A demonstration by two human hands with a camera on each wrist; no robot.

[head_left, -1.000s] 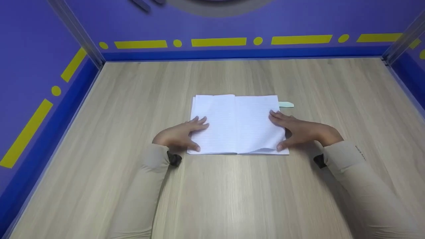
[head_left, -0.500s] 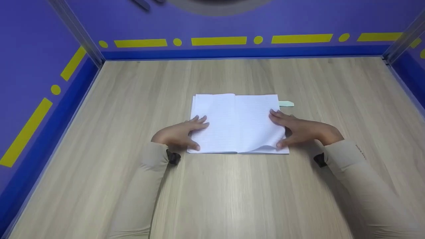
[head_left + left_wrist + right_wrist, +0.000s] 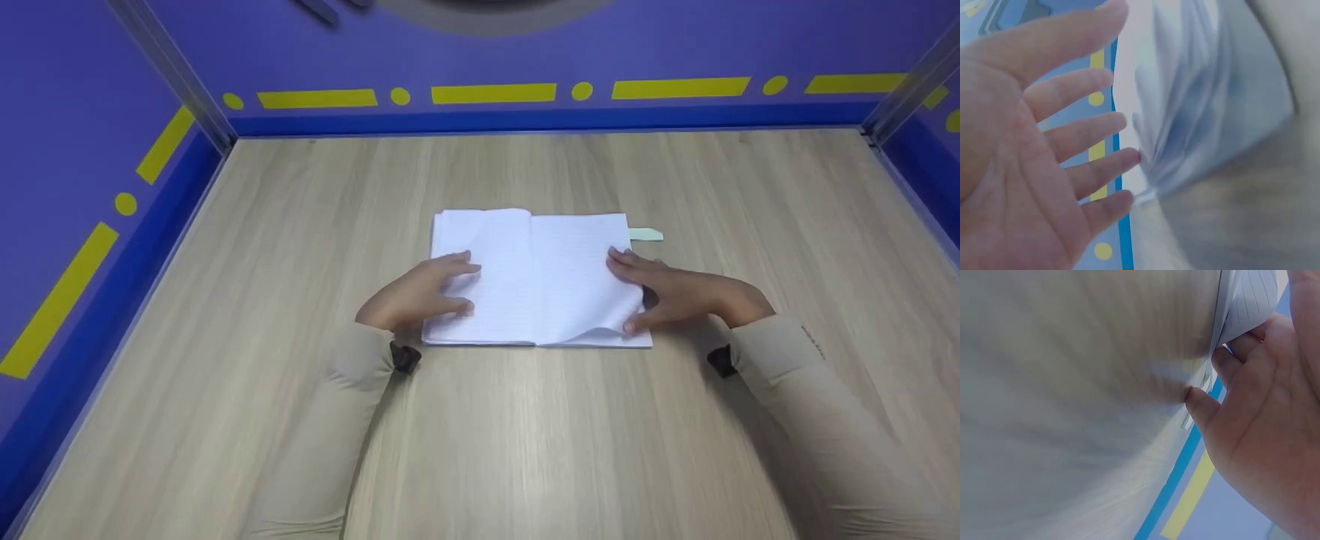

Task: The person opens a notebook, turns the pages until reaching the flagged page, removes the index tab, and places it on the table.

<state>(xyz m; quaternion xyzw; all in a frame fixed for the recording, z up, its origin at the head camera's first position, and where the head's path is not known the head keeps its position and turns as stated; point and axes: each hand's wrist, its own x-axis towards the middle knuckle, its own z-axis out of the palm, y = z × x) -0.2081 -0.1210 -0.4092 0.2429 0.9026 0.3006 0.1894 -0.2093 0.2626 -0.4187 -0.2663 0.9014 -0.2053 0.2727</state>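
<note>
An open notebook [image 3: 577,277] with white ruled pages lies flat near the middle of the table. My left hand [image 3: 420,292] is over its left page [image 3: 495,315], fingers extended and thumb apart. In the left wrist view that hand [image 3: 1033,146] shows a bare palm beside the wavy, fanned page edges [image 3: 1185,101]. My right hand [image 3: 675,296] rests along the right page's outer edge, fingertips on the paper and thumb near the lower corner, where the sheet bows upward. In the right wrist view a lined page [image 3: 1249,309] curls beside the right hand [image 3: 1258,416].
A pale green tab [image 3: 646,235] sticks out from the notebook's right side. The wood-grain table [image 3: 480,442] is bordered by blue-purple walls [image 3: 480,60] with yellow dashes and dots at the back and sides.
My left hand has shifted right, farther over the left page, its thumb moving up from near the lower edge. The right hand stays in place, while the lower right page corner bows slightly more.
</note>
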